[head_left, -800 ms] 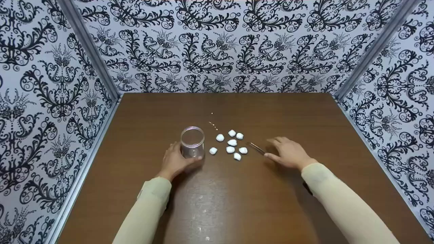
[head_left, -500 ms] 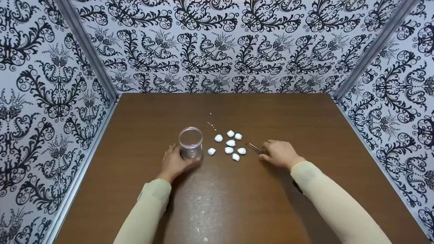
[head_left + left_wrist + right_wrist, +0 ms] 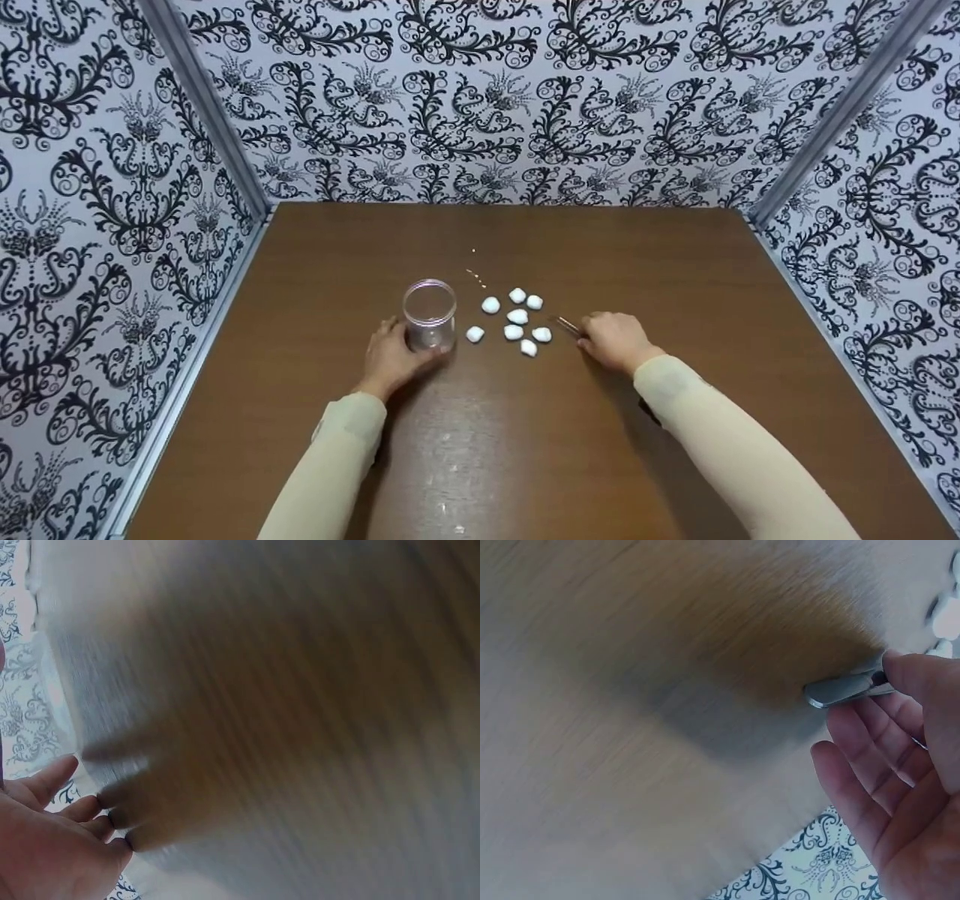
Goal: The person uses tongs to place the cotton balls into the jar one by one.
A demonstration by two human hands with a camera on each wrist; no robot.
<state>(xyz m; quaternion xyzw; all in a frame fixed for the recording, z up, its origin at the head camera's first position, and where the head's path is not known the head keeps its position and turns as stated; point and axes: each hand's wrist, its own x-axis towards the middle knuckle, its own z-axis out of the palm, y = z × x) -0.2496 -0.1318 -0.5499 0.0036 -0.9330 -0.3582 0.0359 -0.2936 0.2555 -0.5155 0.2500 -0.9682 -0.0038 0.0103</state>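
Note:
My left hand holds a clear jar low at its side, thumb at the front. The jar stands upright and topless on the table. In the left wrist view the fingers of that hand show, but I cannot make out the jar. Between my thumb and fingers, my right hand pinches metal tweezers, whose tips point left. The right wrist view shows the rear end of the tweezers sticking out of that hand. Several white cotton balls lie between jar and tweezers.
A short line of tiny pale specks lies beyond the cotton balls on the brown wooden table. Patterned walls with grey corner posts enclose the table at the back and both sides.
My right hand has moved a little left along the tweezers and its fingers have closed round them. The left hand still holds the jar in the same place.

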